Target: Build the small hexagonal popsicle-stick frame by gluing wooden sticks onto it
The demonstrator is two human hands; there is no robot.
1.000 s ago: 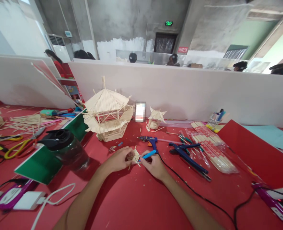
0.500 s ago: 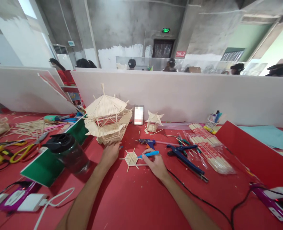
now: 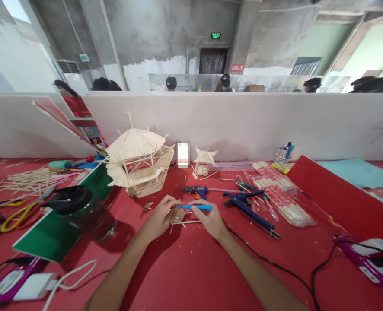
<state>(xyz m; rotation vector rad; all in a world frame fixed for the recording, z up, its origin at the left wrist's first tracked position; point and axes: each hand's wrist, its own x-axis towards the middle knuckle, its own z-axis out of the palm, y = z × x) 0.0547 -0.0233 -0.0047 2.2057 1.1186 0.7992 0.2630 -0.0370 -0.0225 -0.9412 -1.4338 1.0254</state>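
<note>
A blue pen-shaped tool (image 3: 202, 207) is in my right hand (image 3: 212, 218), its narrow end pointing left. My left hand (image 3: 162, 218) is closed in a pinch at that narrow end, around a small bluish cap-like piece (image 3: 176, 206) that is mostly hidden. Just beneath both hands lies a flat six-sided web of wooden sticks (image 3: 177, 217), with stick ends jutting out; the fingers cover part of it. Behind it rests a blue glue gun (image 3: 196, 190). A large stick pavilion (image 3: 139, 166) stands back left, and a small one (image 3: 205, 159) stands behind the glue gun.
Dark blue cutters (image 3: 250, 210) and bagged sticks (image 3: 280, 194) lie to the right. A dark water bottle (image 3: 86, 216) and a green board (image 3: 49, 242) are at left. A black cable (image 3: 263, 255) crosses the right side. A white partition (image 3: 243, 125) closes off the back.
My left hand has come from the foot of the large pavilion to the tip of the blue tool. My right hand still holds the tool, now more level. The view has shifted slightly.
</note>
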